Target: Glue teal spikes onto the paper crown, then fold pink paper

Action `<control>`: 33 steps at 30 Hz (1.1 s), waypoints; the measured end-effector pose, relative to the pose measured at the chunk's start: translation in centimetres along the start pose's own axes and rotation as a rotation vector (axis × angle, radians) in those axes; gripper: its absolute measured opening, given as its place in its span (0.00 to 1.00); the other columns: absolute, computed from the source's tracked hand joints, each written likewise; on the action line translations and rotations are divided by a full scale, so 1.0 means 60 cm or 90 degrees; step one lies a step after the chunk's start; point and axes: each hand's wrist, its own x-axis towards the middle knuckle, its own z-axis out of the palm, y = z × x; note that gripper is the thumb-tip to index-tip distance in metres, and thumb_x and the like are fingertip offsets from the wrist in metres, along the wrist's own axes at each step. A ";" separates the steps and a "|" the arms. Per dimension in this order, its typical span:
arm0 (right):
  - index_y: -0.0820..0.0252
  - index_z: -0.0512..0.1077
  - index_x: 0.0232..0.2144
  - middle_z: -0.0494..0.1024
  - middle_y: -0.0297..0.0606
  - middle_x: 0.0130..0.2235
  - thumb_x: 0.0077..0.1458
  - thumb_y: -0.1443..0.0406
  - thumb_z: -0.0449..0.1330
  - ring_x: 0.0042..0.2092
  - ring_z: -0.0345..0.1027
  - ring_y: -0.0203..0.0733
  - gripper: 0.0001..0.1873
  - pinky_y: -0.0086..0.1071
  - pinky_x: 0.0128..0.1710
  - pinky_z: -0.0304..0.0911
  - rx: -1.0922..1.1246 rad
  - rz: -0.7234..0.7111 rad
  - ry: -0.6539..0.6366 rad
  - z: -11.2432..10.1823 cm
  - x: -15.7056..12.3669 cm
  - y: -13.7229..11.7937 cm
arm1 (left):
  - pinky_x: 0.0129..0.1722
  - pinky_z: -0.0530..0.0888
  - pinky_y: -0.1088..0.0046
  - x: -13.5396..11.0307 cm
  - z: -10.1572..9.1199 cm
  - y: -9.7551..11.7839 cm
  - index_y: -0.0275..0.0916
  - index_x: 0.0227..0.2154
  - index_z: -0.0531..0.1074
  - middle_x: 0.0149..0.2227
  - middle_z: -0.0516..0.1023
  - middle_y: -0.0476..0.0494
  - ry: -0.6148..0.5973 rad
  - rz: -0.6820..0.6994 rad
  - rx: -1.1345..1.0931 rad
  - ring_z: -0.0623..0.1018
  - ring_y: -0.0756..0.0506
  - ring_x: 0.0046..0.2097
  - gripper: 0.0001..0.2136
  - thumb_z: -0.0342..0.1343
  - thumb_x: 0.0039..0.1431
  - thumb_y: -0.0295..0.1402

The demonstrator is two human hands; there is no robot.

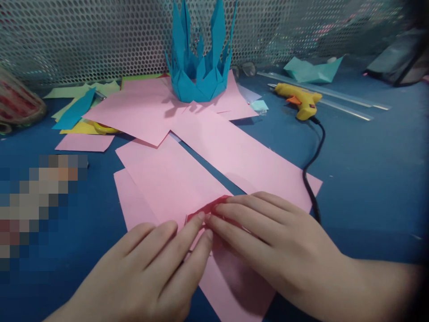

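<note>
My left hand (150, 268) and my right hand (275, 241) lie side by side at the bottom of the view, fingers stretched flat. Their fingertips meet on a small folded piece of pink paper (209, 208) and press it down. That piece rests on a stack of pink paper sheets (174, 179) spread over the blue table (368, 170). Most of the folded piece is hidden under my fingers.
A blue folded paper crown (199, 67) stands at the back on pink sheets. A yellow glue gun (300, 100) with a black cord (311, 170) lies to the right, clear glue sticks (348, 105) behind it. Coloured paper scraps (75, 112) lie left; a mesh wall (100, 36) closes the back.
</note>
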 end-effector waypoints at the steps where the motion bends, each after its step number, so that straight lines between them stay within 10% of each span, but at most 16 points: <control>1: 0.67 0.79 0.33 0.81 0.44 0.34 0.66 0.75 0.41 0.32 0.72 0.43 0.26 0.37 0.29 0.67 0.000 0.001 0.003 0.000 0.001 0.000 | 0.39 0.70 0.63 0.000 -0.001 0.000 0.35 0.49 0.72 0.46 0.83 0.47 -0.021 0.003 0.007 0.80 0.43 0.39 0.14 0.46 0.64 0.24; 33: 0.64 0.79 0.36 0.82 0.38 0.34 0.65 0.76 0.42 0.34 0.74 0.43 0.24 0.36 0.28 0.61 -0.070 -0.027 0.007 0.004 0.002 -0.017 | 0.51 0.67 0.68 -0.001 -0.020 -0.024 0.43 0.44 0.74 0.42 0.78 0.51 -0.024 0.116 -0.091 0.72 0.47 0.46 0.19 0.39 0.65 0.22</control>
